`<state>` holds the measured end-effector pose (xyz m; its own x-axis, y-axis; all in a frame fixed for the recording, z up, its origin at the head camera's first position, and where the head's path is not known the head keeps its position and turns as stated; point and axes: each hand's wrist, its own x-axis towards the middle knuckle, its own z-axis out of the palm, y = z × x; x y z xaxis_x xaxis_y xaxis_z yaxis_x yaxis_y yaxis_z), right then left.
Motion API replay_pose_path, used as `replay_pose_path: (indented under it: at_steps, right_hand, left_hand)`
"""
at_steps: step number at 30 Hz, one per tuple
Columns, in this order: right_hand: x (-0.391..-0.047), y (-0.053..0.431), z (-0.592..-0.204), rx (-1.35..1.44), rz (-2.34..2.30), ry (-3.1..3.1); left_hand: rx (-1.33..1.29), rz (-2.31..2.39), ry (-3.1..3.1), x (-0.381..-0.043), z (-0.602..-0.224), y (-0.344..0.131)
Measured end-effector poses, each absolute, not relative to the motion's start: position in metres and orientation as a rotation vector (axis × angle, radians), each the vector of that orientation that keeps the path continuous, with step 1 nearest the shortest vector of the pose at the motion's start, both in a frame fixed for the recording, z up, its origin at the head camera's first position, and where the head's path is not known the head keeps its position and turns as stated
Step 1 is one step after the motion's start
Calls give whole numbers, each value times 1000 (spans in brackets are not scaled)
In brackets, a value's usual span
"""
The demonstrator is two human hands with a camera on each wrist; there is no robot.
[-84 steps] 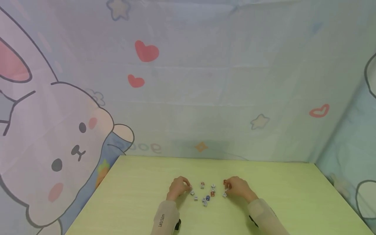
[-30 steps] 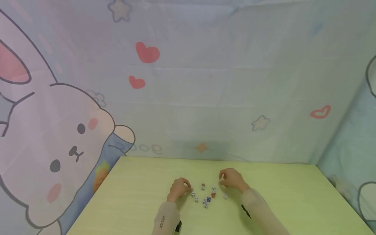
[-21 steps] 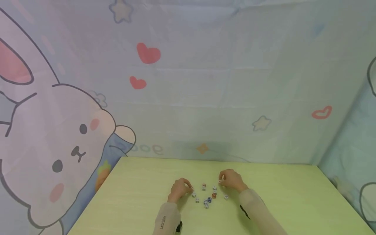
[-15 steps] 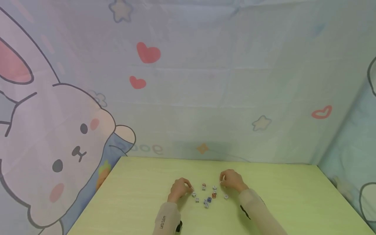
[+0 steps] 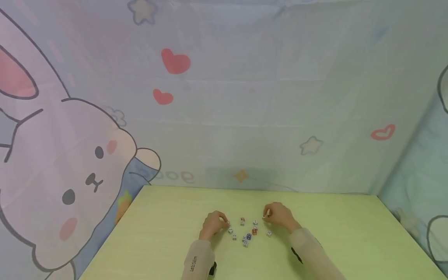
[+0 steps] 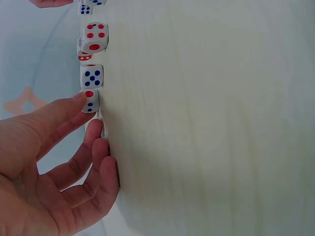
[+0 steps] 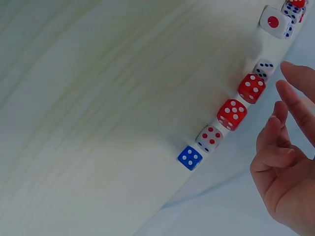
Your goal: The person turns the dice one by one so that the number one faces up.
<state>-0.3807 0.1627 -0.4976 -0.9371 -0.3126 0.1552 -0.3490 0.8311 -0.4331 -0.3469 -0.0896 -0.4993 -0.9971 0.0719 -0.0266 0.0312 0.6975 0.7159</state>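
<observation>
Many small dice stand on the table, white ones along with some red and blue. At the group's left side my left hand (image 5: pixel 212 224) pinches a white die (image 6: pixel 91 100) between thumb and forefinger; its other fingers curl near the tabletop. Beside that die stands another white die (image 6: pixel 92 76) with blue pips. My right hand (image 5: pixel 279 214) is at the far right of the group. Its thumb and forefinger tips lie apart, just beside a white die (image 7: pixel 265 67), with nothing visible between them. Two red dice (image 7: pixel 232 114), a white die (image 7: pixel 209 138) and a blue die (image 7: pixel 190 158) follow in that row.
Between the hands lie a blue die (image 5: pixel 249 236), a red die (image 5: pixel 254 232) and several white dice (image 5: pixel 245 244). The pale wooden table (image 5: pixel 157 237) ends at a printed cloth backdrop (image 5: pixel 217 144).
About a second ago a white die showed between my right fingertips. Since then the right hand has shifted slightly right, and its fingertips lie apart from the die. The left hand has stayed put.
</observation>
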Motion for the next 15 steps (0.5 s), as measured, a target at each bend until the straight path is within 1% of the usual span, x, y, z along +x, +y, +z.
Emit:
replay_pose_path:
  at_steps: [6,15]
  right_hand:
    - [-370,168,-495,585,712,-2909]
    - [-347,175,-497,623,745,-2967]
  left_hand:
    - [55,1201,2837,-347,-498,-89]
    - [79,1217,2833,-348,-502,-89]
